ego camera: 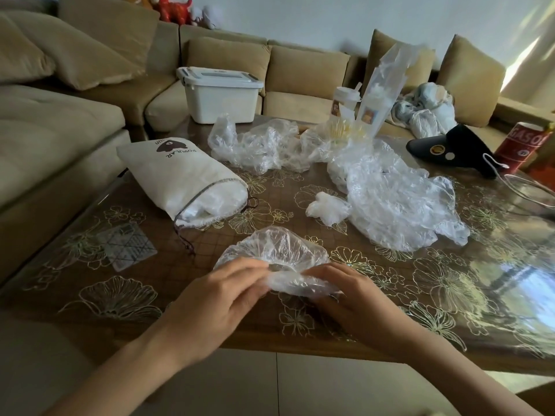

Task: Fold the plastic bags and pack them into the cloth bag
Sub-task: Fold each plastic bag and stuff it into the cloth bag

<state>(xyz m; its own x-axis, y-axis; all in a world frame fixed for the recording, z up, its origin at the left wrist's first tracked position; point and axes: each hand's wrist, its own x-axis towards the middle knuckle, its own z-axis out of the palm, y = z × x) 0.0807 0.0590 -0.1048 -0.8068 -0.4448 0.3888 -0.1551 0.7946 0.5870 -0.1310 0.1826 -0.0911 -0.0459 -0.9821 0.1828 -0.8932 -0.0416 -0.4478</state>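
Clear plastic bag (277, 253), lower centre: left hand (219, 298) and right hand (357, 301) fingers (253, 273) pinch its near edge to fold it against the surface (120, 295).

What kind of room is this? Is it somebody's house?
Most likely a living room in someone's home. A big tan sofa with cushions runs round the corner, stuffed toys sit along its back, and in front stands a table with a shiny, flower-patterned top.
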